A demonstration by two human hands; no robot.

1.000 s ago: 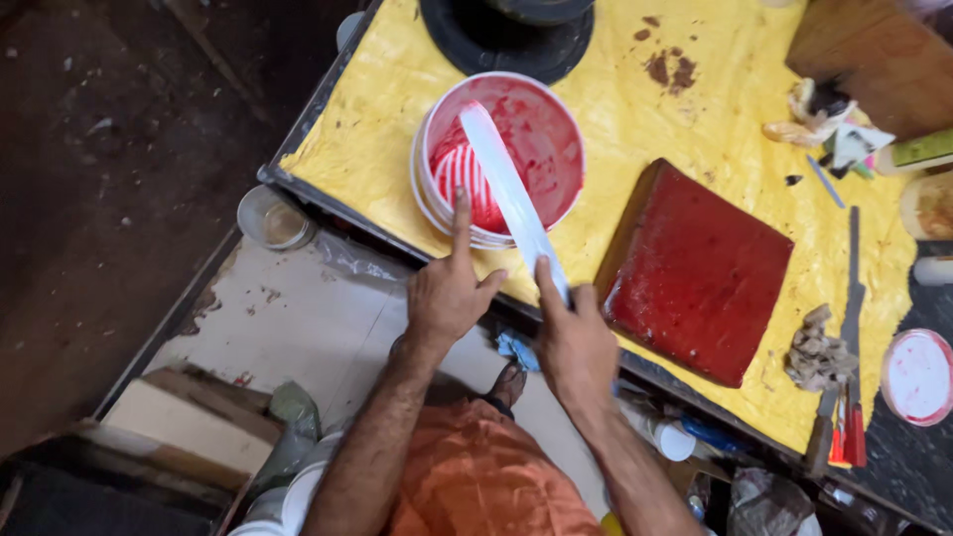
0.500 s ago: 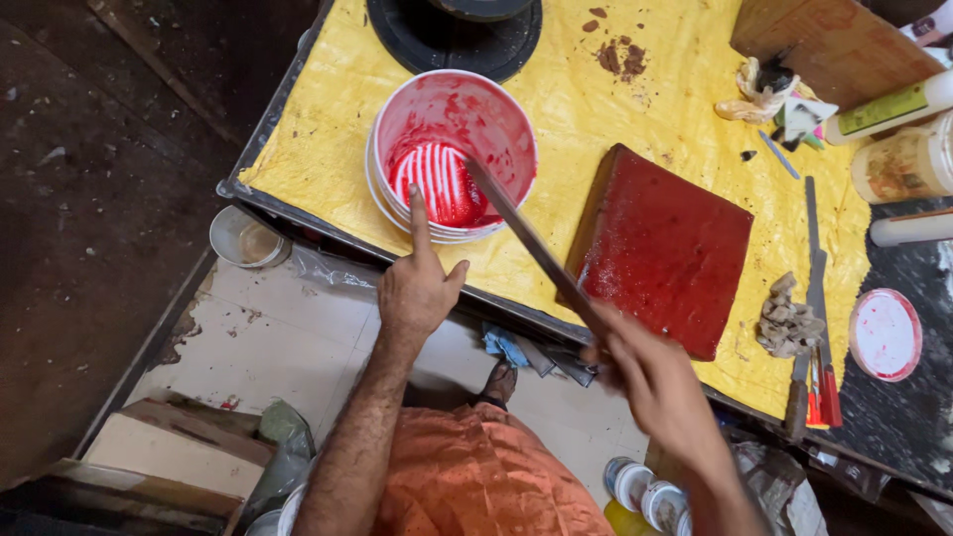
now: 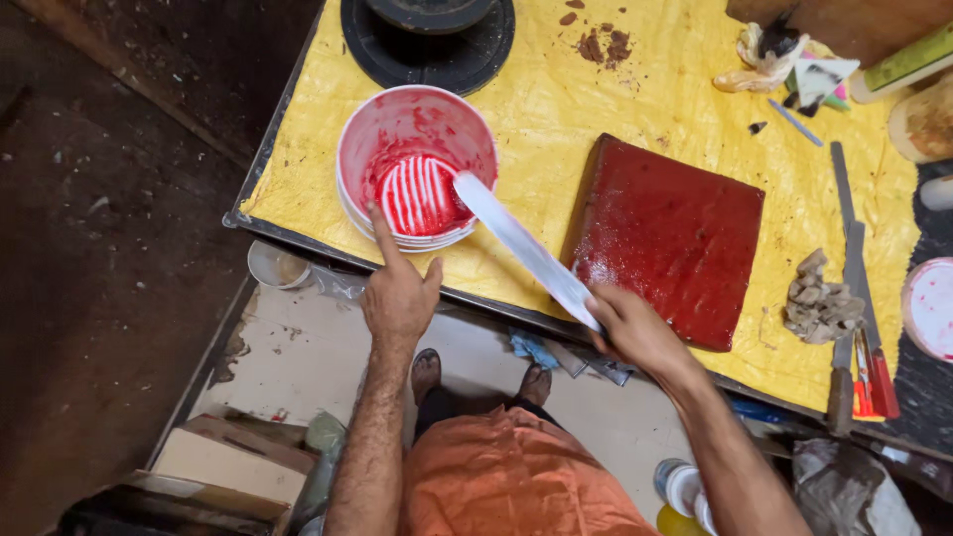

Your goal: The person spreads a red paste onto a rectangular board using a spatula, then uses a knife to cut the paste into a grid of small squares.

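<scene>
1. Left hand (image 3: 399,290) isn't gripping anything; its fingers just press the red-smeared white bucket (image 3: 417,164) at the near rim.
2. Right hand (image 3: 635,333), right of the bucket, grips a long pale blade (image 3: 524,248); the handle's hidden in the fist.
3. Red slab (image 3: 667,238) lies further right.

A dark red slab (image 3: 667,238) lies on the yellow sheet (image 3: 556,109), near a crumpled rag (image 3: 820,304), knives (image 3: 850,258) and a black disc (image 3: 429,40).

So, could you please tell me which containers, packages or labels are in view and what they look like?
Bucket: white, round, red-smeared inside, on the yellow sheet, left hand on its rim.
Small tub: round, pale, below the table edge.
Lid: white, round, red-flecked, far right.
Green box: long, top right corner.
</scene>
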